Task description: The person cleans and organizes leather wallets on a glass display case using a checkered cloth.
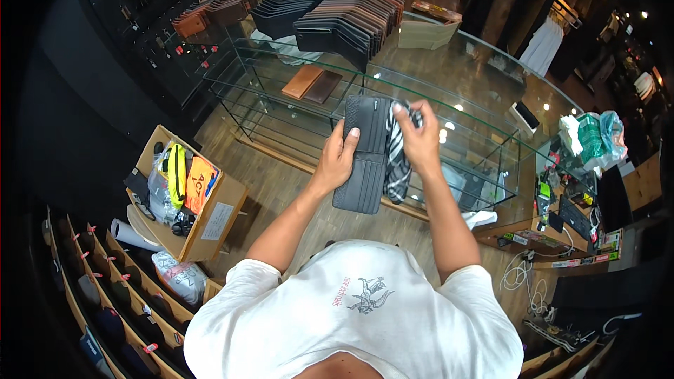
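A black wallet [364, 184] is spread open in front of my chest, card slots facing up. My left hand [337, 161] grips its left edge, the thumb lying over the inside. A black-and-white patterned cloth [399, 175] hangs along the wallet's right side. The fingers of my right hand [420, 142] are closed on the upper part of that cloth, close to the wallet. Beyond the hands, an orange-brown wallet [302, 81] and a dark brown wallet [324, 88] lie side by side at the glass case.
The glass display case [449, 95] runs across ahead of me, with rows of standing wallets [351, 24] on it. A cardboard box [228, 203] of packaged items stands at left, above shelves of caps [112, 323]. A desk with a keyboard [574, 216] and loose cables [523, 277] is at right.
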Available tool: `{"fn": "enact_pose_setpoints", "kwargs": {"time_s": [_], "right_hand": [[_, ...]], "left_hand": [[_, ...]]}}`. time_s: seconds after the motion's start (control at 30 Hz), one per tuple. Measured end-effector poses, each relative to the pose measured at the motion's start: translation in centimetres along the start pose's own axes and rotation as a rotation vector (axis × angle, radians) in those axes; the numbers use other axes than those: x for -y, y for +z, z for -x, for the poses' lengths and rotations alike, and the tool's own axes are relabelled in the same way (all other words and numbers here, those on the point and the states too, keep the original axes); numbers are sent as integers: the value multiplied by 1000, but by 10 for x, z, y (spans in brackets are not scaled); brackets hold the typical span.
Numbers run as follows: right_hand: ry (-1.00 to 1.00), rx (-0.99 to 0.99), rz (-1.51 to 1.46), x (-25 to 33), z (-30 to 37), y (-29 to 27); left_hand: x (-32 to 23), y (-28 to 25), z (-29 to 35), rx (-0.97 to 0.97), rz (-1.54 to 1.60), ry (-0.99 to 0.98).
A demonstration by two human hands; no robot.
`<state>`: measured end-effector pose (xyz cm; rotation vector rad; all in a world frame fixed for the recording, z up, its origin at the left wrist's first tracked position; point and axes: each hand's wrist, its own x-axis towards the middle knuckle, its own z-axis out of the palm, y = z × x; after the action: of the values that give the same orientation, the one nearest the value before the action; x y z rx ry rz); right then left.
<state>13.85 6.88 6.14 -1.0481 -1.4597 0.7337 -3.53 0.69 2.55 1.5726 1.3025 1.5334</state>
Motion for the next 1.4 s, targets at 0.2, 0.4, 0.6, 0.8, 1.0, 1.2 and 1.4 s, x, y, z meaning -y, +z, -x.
{"fn": "enact_pose_setpoints", "kwargs": {"time_s": [0.2, 0.4, 0.6, 0.8, 1.0, 1.2, 1.4], "right_hand": [[232, 157, -20, 3, 21, 4], [7, -2, -11, -3, 4, 12], [-21, 199, 80, -3, 67, 14], [51, 224, 53, -7, 84, -6], [72, 138, 120, 21, 62, -17], [6, 282, 98, -15, 90, -36], [-90, 108, 241, 17, -5, -108]], "left_hand": [[6, -7, -1, -18, 64, -14], [-11, 2, -2, -84, 15, 27], [-18, -12, -32, -220, 194, 93], [-4, -6, -34, -180, 351, 53], [-7, 12, -28, -106, 309, 79], [3, 4, -37, -136, 330, 36], [-16, 9, -43, -159, 497, -37]]}}
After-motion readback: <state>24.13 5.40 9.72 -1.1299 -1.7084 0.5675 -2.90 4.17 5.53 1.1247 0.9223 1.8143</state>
